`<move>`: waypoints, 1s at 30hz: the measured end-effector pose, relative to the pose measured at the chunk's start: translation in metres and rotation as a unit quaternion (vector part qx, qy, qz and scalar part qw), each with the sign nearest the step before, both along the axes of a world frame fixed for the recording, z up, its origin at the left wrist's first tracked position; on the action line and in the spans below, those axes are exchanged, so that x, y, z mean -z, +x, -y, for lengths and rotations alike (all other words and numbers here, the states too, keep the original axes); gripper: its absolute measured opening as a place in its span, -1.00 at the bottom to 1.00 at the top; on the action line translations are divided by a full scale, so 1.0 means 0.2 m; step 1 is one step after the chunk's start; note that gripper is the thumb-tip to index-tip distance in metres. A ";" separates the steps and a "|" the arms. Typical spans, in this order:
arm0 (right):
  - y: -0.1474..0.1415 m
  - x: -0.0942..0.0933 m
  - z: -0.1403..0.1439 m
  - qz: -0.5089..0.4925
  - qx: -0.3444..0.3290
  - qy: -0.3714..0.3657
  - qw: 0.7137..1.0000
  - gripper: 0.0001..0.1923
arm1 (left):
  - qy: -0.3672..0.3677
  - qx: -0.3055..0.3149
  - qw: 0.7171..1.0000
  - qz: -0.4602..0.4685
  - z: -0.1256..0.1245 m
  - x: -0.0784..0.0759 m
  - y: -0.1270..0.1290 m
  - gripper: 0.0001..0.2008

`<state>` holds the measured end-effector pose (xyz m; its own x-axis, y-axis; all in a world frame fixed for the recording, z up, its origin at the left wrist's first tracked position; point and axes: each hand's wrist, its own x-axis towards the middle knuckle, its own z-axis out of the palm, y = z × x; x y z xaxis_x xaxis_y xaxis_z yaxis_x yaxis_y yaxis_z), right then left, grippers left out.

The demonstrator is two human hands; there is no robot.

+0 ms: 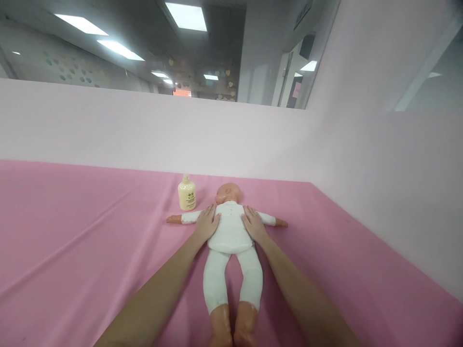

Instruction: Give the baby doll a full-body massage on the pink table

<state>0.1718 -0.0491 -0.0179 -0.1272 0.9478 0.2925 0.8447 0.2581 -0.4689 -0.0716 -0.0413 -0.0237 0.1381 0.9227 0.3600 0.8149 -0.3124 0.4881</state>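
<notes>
Glossy plastic doll (231, 231) in matt white cloth, pink cloth sheet (90, 231)

Bright, even light comes from rectangular ceiling panels (186, 15) in the upper left and upper middle of the frame; they are blown out to plain white. The pink sheet (90, 231) across the lower half is evenly lit, with only soft shadows along its creases. Wide-angle distortion bends the wall edges at the upper right. The far room at the top looks hazy and soft; the centre is sharp.
</notes>
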 end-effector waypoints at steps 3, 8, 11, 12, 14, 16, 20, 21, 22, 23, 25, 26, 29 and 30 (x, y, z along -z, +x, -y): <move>0.01 0.00 0.00 0.022 0.028 0.007 0.999 -0.37 | 0.019 -0.061 0.998 -0.020 0.00 0.01 -0.02 -0.40; 0.04 0.01 0.00 0.053 0.070 0.032 0.996 -0.41 | 0.039 -0.132 0.989 -0.051 -0.01 0.01 -0.07 -0.47; 0.08 0.03 -0.01 0.085 0.111 0.047 0.989 -0.45 | 0.030 -0.149 0.985 -0.079 0.00 -0.01 -0.08 -0.49; 0.09 0.03 -0.02 0.095 0.124 0.052 0.986 -0.47 | 0.028 -0.155 0.984 -0.087 0.00 -0.01 -0.08 -0.50; 0.11 0.03 -0.02 0.108 0.145 0.064 0.981 -0.49 | 0.026 -0.163 0.981 -0.100 0.00 -0.03 -0.09 -0.52; 0.13 0.03 -0.02 0.113 0.159 0.075 0.978 -0.52 | 0.023 -0.168 0.979 -0.110 0.01 -0.04 -0.09 -0.54; 0.14 0.03 -0.03 0.112 0.164 0.082 0.977 -0.56 | 0.006 -0.172 0.977 -0.126 0.01 -0.07 -0.11 -0.55; 0.14 0.03 -0.03 0.112 0.163 0.084 0.977 -0.56 | 0.002 -0.170 0.977 -0.127 0.01 -0.07 -0.11 -0.55; 0.14 0.03 -0.03 0.112 0.163 0.085 0.977 -0.56 | -0.001 -0.169 0.977 -0.128 0.01 -0.07 -0.11 -0.55; 0.14 0.03 -0.03 0.112 0.163 0.086 0.977 -0.56 | -0.003 -0.169 0.977 -0.129 0.01 -0.07 -0.11 -0.55; 0.15 0.03 -0.03 0.111 0.165 0.085 0.976 -0.56 | -0.003 -0.177 0.975 -0.132 0.01 -0.08 -0.12 -0.54; 0.16 0.03 -0.03 0.111 0.165 0.083 0.976 -0.56 | -0.003 -0.183 0.974 -0.135 0.01 -0.08 -0.12 -0.54; 0.17 0.02 -0.03 0.113 0.164 0.085 0.976 -0.57 | -0.002 -0.199 0.969 -0.148 0.00 -0.08 -0.15 -0.52; 0.18 0.02 -0.03 0.114 0.162 0.084 0.976 -0.57 | -0.003 -0.201 0.968 -0.150 0.00 -0.09 -0.16 -0.52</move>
<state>0.2081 -0.0429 -0.0217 0.0920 0.8902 0.4461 0.9724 0.0161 -0.2327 -0.1026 -0.0422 -0.0066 -0.1349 0.9254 0.3541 0.9756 0.0617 0.2105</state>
